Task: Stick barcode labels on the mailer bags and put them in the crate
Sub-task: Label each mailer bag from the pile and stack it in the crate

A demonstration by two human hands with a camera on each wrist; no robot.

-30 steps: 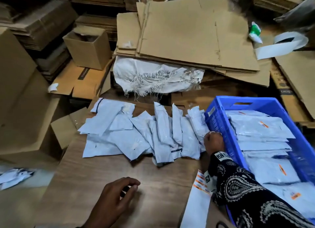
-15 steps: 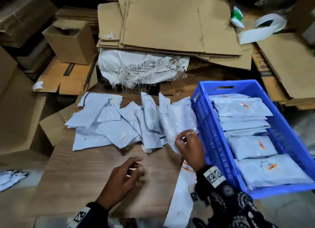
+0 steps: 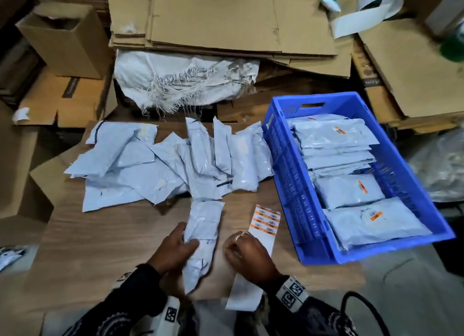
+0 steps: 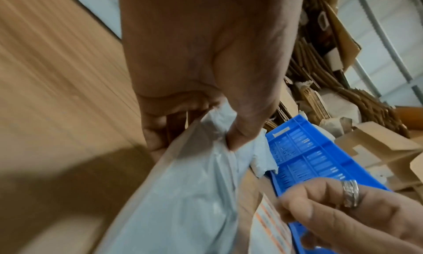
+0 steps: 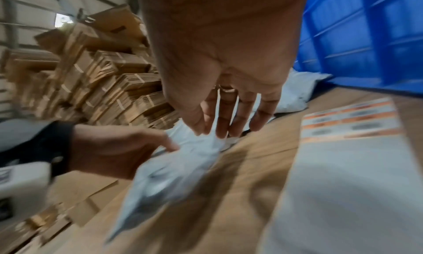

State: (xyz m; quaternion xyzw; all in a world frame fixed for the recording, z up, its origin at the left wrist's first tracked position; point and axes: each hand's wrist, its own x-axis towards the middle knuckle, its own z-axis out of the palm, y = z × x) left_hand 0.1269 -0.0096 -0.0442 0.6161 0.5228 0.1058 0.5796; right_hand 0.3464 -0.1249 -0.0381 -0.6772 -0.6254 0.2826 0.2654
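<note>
A pale grey mailer bag [image 3: 204, 225] lies lengthwise at the table's front, pulled out from the pile of bags [image 3: 160, 165]. My left hand [image 3: 187, 237] grips its left edge, thumb on top and fingers beneath [image 4: 206, 131]. My right hand [image 3: 236, 242] hovers just right of the bag with loosely bent fingers, holding nothing [image 5: 228, 129]. Its wrist lies over a label sheet [image 3: 265, 222] with orange barcode stickers at its far end. The blue crate [image 3: 283, 160] to the right holds several labelled bags.
The wooden table [image 3: 113, 235] carries the pile at its far half. Flattened cardboard [image 3: 221, 16], a frayed white sack [image 3: 180, 82] and an open carton [image 3: 62, 39] stand behind. A roll of backing paper [image 3: 369, 11] lies at the back right.
My right hand drew one bag out of the pile toward the front edge and released it. My left hand came off the bare table and took hold of that bag.
</note>
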